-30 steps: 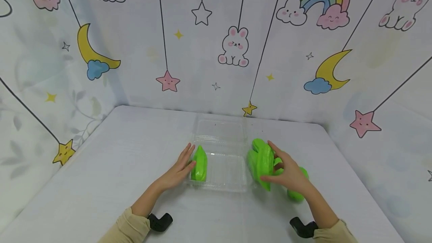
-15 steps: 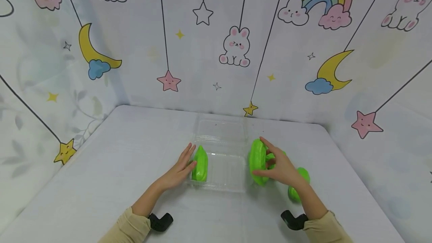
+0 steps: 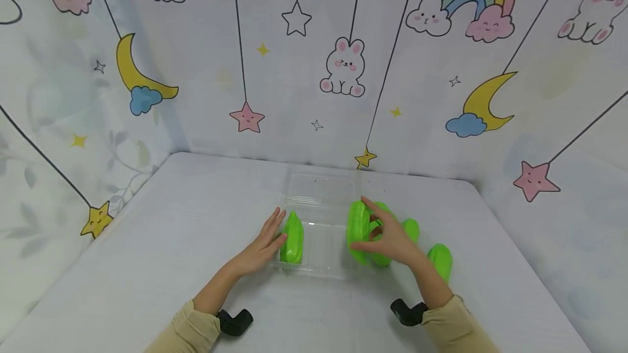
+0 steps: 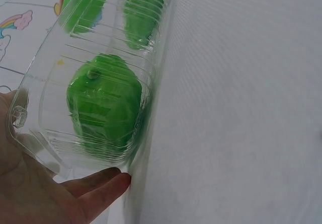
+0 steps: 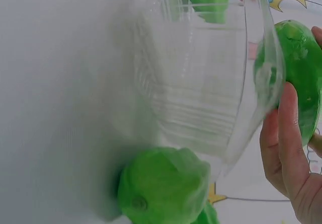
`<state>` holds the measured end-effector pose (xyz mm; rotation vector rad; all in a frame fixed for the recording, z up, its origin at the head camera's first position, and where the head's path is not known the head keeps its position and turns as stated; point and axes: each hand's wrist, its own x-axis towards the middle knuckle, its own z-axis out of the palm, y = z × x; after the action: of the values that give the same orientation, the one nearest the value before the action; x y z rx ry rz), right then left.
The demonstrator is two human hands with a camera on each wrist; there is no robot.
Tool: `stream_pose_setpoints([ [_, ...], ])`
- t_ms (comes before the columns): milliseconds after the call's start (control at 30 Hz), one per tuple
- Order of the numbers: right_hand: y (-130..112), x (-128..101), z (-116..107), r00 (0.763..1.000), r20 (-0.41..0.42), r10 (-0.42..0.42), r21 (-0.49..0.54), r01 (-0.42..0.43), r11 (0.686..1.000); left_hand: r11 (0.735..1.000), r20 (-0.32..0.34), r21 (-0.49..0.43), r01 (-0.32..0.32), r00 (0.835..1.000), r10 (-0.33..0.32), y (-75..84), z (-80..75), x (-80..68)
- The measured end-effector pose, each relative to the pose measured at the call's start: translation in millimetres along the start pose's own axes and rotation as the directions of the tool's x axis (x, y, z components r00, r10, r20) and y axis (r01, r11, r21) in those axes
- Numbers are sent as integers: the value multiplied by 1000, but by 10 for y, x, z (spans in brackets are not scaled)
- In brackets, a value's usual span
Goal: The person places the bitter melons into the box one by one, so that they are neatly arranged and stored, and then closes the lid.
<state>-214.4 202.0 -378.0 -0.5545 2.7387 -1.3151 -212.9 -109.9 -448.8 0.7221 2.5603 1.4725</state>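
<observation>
Leftward since half a second ago, the right hand (image 3: 387,237) has carried its green piece (image 3: 358,229) from just beside the clear box (image 3: 324,252) to above its right edge, while the left hand (image 3: 257,249) has stayed put. Fingers and thumb pinch the green piece from the right, thumb toward the person's end, so the piece lies on the left of the grip with its long axis running away from the person. That line roughly matches the inner piece (image 3: 293,239), which lies inside the box along the left wall, and the bare stretch of floor sits between the two. The right wrist view shows the green piece at rim height, partly seen through the clear lip; whether it touches cannot be told. The relation that seems to count is sideways: the open floor is just left of the grip, the axis looks already in line, and the right hand is the nearer one. The left hand, fingers extended and grasping nothing, rests by the box's left wall. Close behind the right hand lies a loose piece (image 3: 381,259), just outside the right wall, with others farther right.
</observation>
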Motion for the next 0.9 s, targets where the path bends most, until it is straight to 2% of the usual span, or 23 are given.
stream_pose_setpoints([
  [400, -76, 125, 183, 999, 31, 13, -15, -13, 1000, 1000, 13, -9, 4, 1000, -3, 18, -16, 4],
  [667, -97, 192, 322, 994, 86, 61, 74, -67, 995, 1000, 16, -6, 12, 1000, -12, 32, -20, -7],
  [900, -113, 241, 459, 996, 68, 50, 17, -51, 999, 1000, 15, -9, 15, 1000, -15, 21, -15, -4],
])
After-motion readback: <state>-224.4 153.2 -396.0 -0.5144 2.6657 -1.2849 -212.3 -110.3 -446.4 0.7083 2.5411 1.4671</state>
